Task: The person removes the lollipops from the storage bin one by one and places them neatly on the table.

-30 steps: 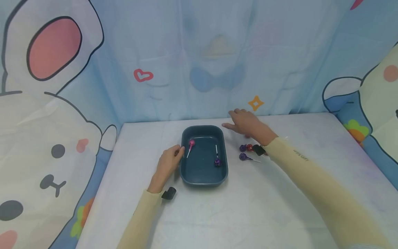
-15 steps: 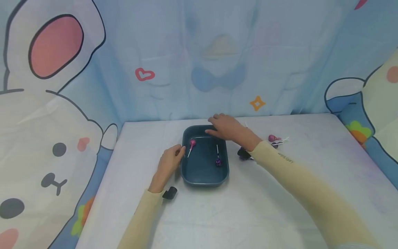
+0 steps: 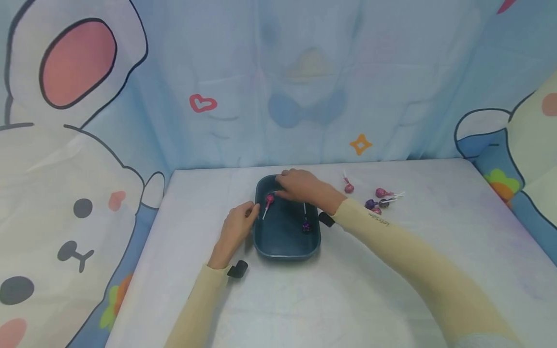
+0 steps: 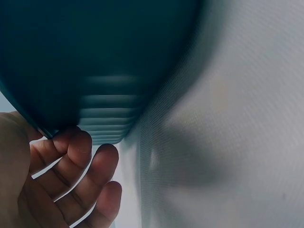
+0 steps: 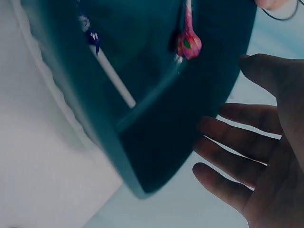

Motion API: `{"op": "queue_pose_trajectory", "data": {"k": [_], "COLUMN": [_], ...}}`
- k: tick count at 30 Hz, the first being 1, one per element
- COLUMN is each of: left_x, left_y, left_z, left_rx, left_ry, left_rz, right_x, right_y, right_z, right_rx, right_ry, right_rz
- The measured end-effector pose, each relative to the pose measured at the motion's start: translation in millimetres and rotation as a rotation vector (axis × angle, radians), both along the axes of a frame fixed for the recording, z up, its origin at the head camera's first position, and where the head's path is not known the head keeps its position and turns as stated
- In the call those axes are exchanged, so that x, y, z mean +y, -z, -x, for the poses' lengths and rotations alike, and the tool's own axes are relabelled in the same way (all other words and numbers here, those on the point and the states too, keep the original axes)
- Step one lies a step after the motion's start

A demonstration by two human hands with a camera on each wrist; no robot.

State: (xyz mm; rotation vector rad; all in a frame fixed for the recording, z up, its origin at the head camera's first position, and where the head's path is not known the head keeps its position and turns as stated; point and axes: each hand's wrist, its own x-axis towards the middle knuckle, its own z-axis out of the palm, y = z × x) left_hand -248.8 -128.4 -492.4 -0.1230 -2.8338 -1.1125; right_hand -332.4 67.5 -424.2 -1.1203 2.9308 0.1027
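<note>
A dark teal plastic tray (image 3: 285, 244) stands on the table with two wrapped lollipops inside. The pink lollipop (image 3: 270, 198) lies towards its left side, the purple lollipop (image 3: 306, 226) towards its right, stick pointing back. My left hand (image 3: 237, 224) pinches the tray's left rim between thumb and index finger, the other fingers loosely bent outside in the left wrist view. Over the far end of the tray is my right hand (image 3: 302, 186); in the right wrist view its fingers (image 5: 237, 130) are spread by the far rim and hold nothing.
Right of the tray, several wrapped lollipops lie on the white tabletop (image 3: 370, 280): a red lollipop (image 3: 349, 187) near the back, a pink lollipop (image 3: 381, 193), and a cluster with a purple lollipop (image 3: 371, 204). A cartoon-printed curtain (image 3: 235, 130) hangs behind the table.
My right hand has moved left from beside the tray's back right corner to over its far end, uncovering the loose lollipops. My left hand stays at the rim.
</note>
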Motion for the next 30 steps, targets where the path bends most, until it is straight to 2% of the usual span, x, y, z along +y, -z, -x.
{"op": "queue_pose_trajectory", "data": {"k": [4, 8, 17, 24, 30], "left_x": [-0.3, 0.0, 1.5, 1.4, 1.1], "left_y": [-0.2, 0.4, -0.2, 0.3, 0.5], "left_z": [-0.2, -0.4, -0.2, 0.7, 0.5], "left_rx": [-0.003, -0.006, 0.004, -0.008, -0.018], "left_ry": [-0.008, -0.003, -0.001, -0.009, -0.015], "left_rz": [0.003, 0.007, -0.003, 0.000, 0.002], "right_x": [-9.6, -16.8, -26.1, -32.6, -36.1], "right_y": [2.6, 5.7, 16.8, 27.6, 30.8], "right_z": [0.0, 0.2, 3.6, 8.0, 5.9], "right_rx": [-0.015, -0.041, -0.040, -0.060, -0.064], "right_ry": [-0.027, -0.018, -0.017, -0.031, -0.021], "right_rz": [-0.028, -0.059, -0.116, -0.125, -0.112]}}
